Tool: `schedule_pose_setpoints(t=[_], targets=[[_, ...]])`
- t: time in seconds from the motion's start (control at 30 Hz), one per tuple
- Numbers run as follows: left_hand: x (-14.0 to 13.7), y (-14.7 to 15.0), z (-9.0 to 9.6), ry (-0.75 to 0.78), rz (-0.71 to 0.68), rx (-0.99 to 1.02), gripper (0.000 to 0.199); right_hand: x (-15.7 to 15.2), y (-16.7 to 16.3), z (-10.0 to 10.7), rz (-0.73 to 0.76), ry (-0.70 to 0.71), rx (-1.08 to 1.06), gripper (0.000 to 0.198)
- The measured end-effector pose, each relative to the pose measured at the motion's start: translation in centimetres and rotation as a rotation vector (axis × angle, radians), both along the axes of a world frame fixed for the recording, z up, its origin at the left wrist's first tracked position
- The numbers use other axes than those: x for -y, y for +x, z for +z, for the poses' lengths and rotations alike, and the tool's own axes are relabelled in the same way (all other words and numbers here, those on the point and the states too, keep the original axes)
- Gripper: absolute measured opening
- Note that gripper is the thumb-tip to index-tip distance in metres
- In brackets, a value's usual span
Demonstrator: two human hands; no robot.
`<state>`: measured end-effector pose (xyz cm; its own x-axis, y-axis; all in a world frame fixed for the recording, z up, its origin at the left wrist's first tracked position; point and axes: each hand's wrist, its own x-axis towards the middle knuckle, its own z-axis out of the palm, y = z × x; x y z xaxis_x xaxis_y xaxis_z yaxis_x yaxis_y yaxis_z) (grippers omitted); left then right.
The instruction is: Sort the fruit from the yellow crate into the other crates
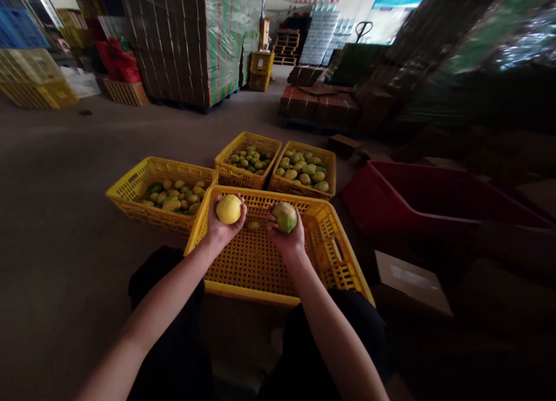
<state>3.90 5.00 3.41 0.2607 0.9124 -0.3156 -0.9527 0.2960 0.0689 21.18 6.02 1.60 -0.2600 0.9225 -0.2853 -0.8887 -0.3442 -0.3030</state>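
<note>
The left hand [222,232] cups a round yellow fruit [228,208]; level with it, the right hand [291,240] grips a green-and-yellow fruit [285,217] with a pale brownish patch. Below both hands sits a yellow perforated plastic crate [252,268], a small yellow fruit [252,225] lying in it between them. Left of the left hand stands a fruit-filled crate [143,211].
</note>
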Motion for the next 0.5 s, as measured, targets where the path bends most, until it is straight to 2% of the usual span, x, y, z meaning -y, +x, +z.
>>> schedule_pose_setpoints(t=[0.1, 0.2, 0.33, 0.4, 0.5], targets=[[-0.1, 0.3, 0.2, -0.025, 0.088, -0.049, 0.033, -0.2, 0.0, 0.0, -0.033, -0.01, 0.019, 0.037], [-0.3, 0.5, 0.3, -0.058, 0.101, -0.108, 0.031, -0.4, -0.1, -0.4, -0.036, 0.039, 0.037, 0.03], [-0.9, 0.5, -0.2, -0.186, 0.22, -0.184, 0.021, -0.5, -0.6, -1.0, 0.011, 0.095, 0.09, 0.013], [-1.2, 0.2, -0.5, -0.24, 0.287, -0.203, 0.019, -0.6, -1.0, -1.2, 0.011, 0.066, 0.122, 0.009], [-1.4, -0.6, -0.7, -0.286, 0.225, -0.087, 0.035, -0.5, -1.3, -1.5, 0.015, -0.065, 0.16, 0.015]])
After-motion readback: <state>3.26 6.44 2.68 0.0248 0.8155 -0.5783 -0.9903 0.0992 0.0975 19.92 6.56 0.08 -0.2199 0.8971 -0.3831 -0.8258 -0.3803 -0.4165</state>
